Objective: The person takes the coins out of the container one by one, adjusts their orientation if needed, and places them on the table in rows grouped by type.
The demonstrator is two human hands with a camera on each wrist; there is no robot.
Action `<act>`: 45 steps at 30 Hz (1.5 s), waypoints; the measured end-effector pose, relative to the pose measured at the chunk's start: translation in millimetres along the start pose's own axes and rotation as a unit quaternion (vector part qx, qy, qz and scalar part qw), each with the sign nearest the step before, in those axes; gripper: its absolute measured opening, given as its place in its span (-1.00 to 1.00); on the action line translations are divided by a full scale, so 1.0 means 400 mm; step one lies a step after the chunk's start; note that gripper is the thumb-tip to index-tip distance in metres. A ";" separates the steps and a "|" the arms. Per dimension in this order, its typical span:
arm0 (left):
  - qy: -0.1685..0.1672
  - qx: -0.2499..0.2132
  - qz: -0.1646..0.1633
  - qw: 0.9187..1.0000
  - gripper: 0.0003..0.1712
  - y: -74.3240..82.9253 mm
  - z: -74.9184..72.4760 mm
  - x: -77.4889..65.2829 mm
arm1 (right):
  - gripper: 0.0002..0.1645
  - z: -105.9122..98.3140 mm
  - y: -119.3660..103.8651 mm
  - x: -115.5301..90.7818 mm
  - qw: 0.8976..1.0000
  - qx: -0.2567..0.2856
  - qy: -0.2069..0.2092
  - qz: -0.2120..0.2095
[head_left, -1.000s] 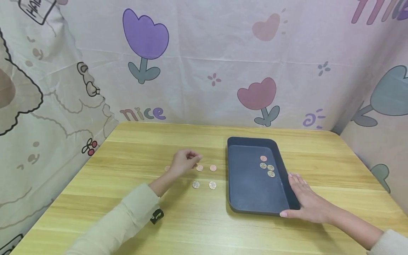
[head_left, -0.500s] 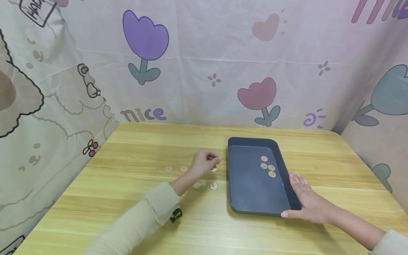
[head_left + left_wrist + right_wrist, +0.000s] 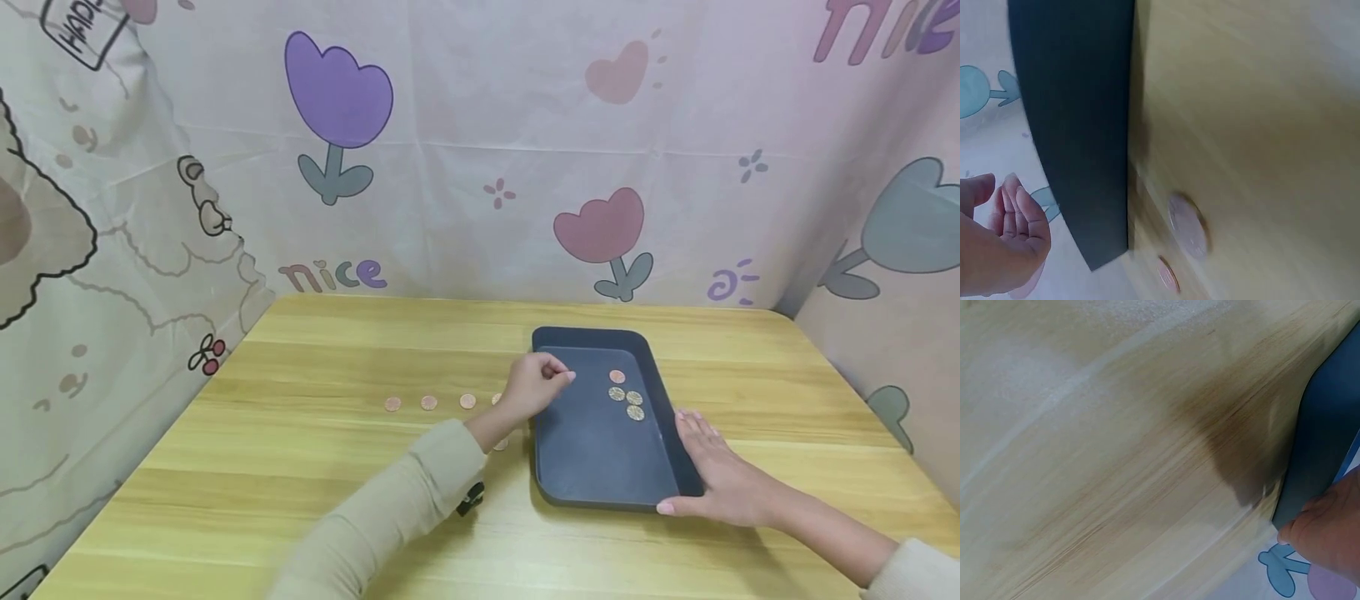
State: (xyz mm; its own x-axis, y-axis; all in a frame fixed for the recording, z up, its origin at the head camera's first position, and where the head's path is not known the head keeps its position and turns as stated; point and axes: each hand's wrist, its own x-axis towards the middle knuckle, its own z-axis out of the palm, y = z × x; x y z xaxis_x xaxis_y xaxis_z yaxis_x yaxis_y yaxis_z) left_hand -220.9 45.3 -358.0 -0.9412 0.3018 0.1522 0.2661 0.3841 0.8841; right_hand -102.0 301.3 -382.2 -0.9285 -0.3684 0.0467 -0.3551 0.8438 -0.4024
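My left hand (image 3: 536, 385) is over the left side of a dark tray (image 3: 592, 467), thumb and fingertips brought together in a pinch. What seems to be a coin between them is hardly visible. In the left wrist view, the hand (image 3: 1010, 244) curls beyond the dark tray wall (image 3: 1075, 125). My right hand (image 3: 723, 479) rests against the tray's near right corner, fingers along the outside of its side. Inside the tray lie a copper coin (image 3: 617, 377) and three gold-coloured coins (image 3: 635, 412).
Left of the tray, several copper coins (image 3: 428, 402) lie in a row on the wooden table (image 3: 300, 467). Another coin (image 3: 501, 445) shows partly behind my left forearm. A printed cloth (image 3: 465, 125) hangs behind the table.
My left hand has moved right from above the row of coins to over the tray's left side. The right hand and tray stay put.
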 end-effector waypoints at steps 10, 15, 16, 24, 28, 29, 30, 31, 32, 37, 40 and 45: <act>0.018 0.015 -0.006 1.000 -0.85 0.001 0.096 0.049 | 0.39 0.001 0.000 -0.002 1.000 0.008 0.002 0.000; 0.020 0.020 -0.010 1.000 -0.86 -0.008 0.131 0.072 | 0.39 -0.001 0.001 0.001 1.000 0.012 -0.002 0.002; 0.018 0.023 -0.011 1.000 -0.85 -0.010 0.137 0.075 | 0.39 0.000 0.001 0.001 1.000 0.014 -0.001 0.002; -0.024 0.075 -0.004 0.997 -0.82 -0.014 0.166 0.074 | 0.41 0.002 -0.002 0.000 1.000 0.027 0.001 0.011; -0.039 0.119 0.002 0.992 -0.81 -0.021 0.181 0.078 | 0.42 -0.003 -0.001 0.002 1.000 0.022 -0.007 0.015; -0.043 0.130 0.000 0.991 -0.79 -0.023 0.184 0.079 | 0.42 -0.005 -0.001 0.003 1.000 0.019 -0.008 0.014; -0.046 0.142 0.001 0.989 -0.78 -0.024 0.188 0.081 | 0.42 -0.006 -0.001 0.004 1.000 0.016 -0.009 0.013; -0.047 0.151 0.003 0.987 -0.77 -0.025 0.190 0.082 | 0.42 -0.006 -0.001 0.005 1.000 0.012 -0.010 0.011; -0.049 0.160 0.004 0.986 -0.76 -0.025 0.192 0.084 | 0.42 -0.007 -0.002 0.006 1.000 0.010 -0.011 0.010; -0.070 0.197 0.010 0.978 -0.70 -0.019 0.195 0.090 | 0.42 -0.007 0.001 0.007 1.000 0.010 -0.014 0.009; -0.085 0.224 0.017 0.971 -0.66 -0.017 0.195 0.095 | 0.42 -0.007 0.004 0.005 1.000 0.014 -0.015 0.012; -0.108 0.264 0.045 0.957 -0.70 -0.022 0.194 0.104 | 0.41 -0.004 0.007 0.005 1.000 0.015 -0.010 0.007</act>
State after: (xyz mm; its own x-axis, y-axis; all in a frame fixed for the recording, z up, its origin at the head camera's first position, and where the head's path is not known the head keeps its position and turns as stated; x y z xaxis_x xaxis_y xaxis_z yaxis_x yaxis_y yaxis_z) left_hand -246.3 122.3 -393.7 -0.8591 0.5066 0.0724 0.4670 0.7181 0.5161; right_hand -105.0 303.6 -381.8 -0.9310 -0.3643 0.0224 -0.3378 0.8367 -0.4310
